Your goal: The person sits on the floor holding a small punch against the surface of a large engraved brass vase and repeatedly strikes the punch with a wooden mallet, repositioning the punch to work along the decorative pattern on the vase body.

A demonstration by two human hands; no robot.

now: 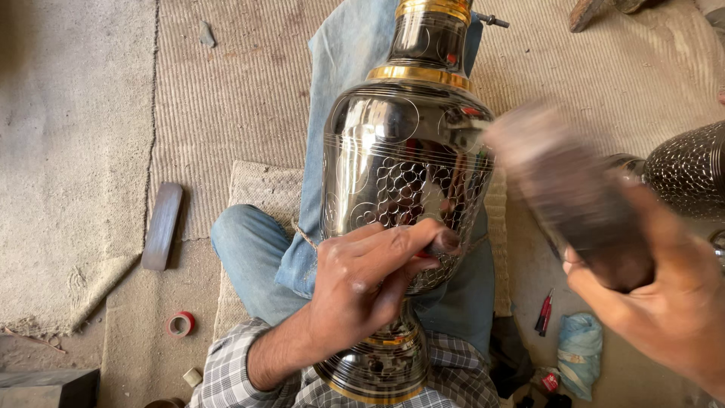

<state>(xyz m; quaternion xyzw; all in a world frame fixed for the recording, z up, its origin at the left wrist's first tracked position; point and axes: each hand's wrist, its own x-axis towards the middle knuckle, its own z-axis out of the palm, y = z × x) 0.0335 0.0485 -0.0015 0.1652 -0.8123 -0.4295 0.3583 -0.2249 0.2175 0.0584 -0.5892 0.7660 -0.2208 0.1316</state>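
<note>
A large shiny dark metal vase (400, 151) with gold bands and engraved scale patterns lies along my lap, its neck pointing away from me. My left hand (370, 276) rests on its lower belly, fingers pinched on a small engraving tool (445, 243) whose tip touches the patterned surface. My right hand (672, 302) is at the right, gripping a dark wooden mallet (566, 189) that is blurred and raised beside the vase.
A second engraved dark vase (687, 170) lies at the right edge. On the mat and floor lie a flat wooden piece (161, 225), a red tape roll (180, 323), a red pen (544, 311) and a light blue cloth (580, 351).
</note>
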